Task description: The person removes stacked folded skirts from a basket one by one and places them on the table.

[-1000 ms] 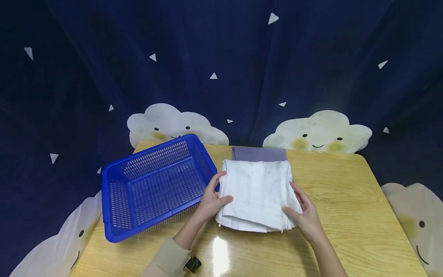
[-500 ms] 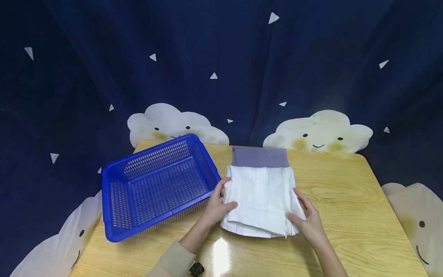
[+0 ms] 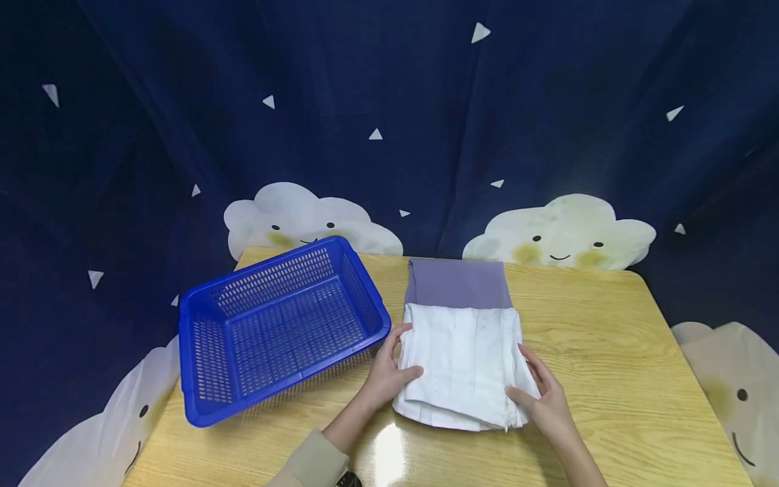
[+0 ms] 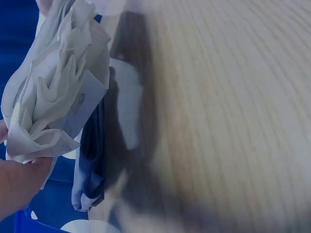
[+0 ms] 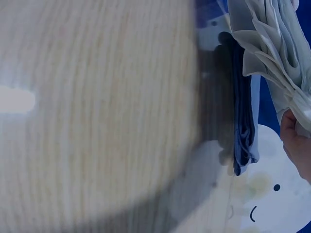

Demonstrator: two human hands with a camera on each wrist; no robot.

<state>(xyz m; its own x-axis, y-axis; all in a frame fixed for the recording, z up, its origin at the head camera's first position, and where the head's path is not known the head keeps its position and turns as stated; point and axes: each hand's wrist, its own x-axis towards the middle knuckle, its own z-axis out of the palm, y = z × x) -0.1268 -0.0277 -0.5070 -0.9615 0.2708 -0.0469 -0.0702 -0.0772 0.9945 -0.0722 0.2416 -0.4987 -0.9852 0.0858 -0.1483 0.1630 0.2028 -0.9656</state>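
Note:
Both hands hold a folded white cloth (image 3: 465,365) up off the table, in front of a folded purple cloth (image 3: 459,283) that lies flat. At its left side my left hand (image 3: 389,375) grips the edge, thumb on top; the left wrist view shows the thumb (image 4: 29,179) against the layered folds. My right hand (image 3: 546,399) pinches the right side, its thumb likewise on top. Many loose layers of the white cloth (image 5: 277,53) show in the right wrist view, with the purple cloth (image 5: 245,111) lower on the table. The white cloth hides the purple one's near part in the head view.
A blue plastic basket (image 3: 286,380) with perforated walls stands at the left of the wooden table (image 3: 608,352), close to my left hand. Nothing lies inside it. Behind the table hangs a dark blue curtain (image 3: 426,162) with clouds and white triangles.
Both hands have moved the white cloth toward me and slightly to the right. More of the purple cloth now shows behind it. The basket has stayed in place.

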